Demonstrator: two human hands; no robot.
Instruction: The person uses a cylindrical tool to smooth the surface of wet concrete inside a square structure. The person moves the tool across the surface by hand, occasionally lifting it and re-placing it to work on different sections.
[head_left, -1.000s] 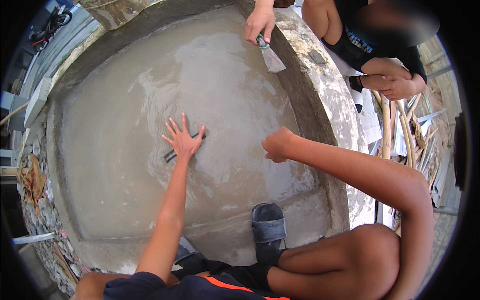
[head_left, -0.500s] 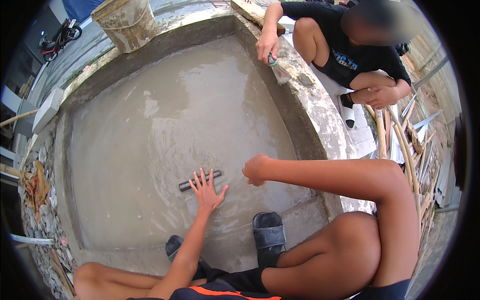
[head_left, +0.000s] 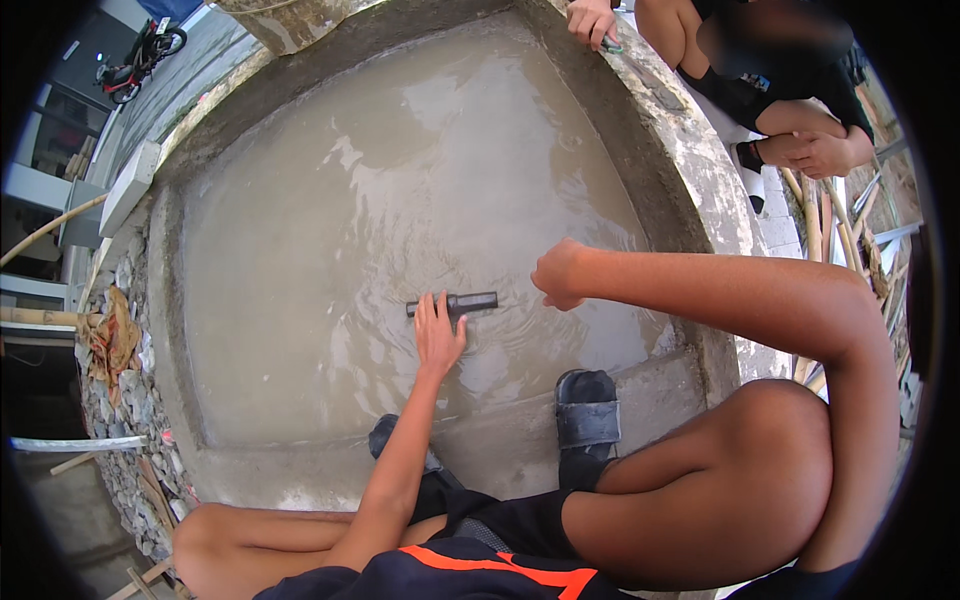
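Note:
A dark grey bar point(head_left: 475, 301) with a stepped middle lies in the murky grey water or slurry of a concrete basin point(head_left: 255, 470). Across its left part rest the outstretched fingers of my left hand point(head_left: 438, 340), thumb on the near side; they do not wrap round it. My right hand point(head_left: 563, 273) is closed and hangs above the wet surface, to the right of the bar. What it holds, if anything, is hidden. My right forearm lies across above my raised knee.
Beyond the right wall squats another person, whose hand point(head_left: 592, 22) holds a small object at the rim. A crusted bucket point(head_left: 290, 22) stands on the far rim. My dark slides point(head_left: 588, 415) are on the near ledge. Rubble point(head_left: 130, 400) lies left; bamboo poles point(head_left: 812, 215) lie right.
The view has shifted. The bar now reaches further right past my left hand and lies more level. My left fingers are closer together. The other person's hand has moved back along the rim.

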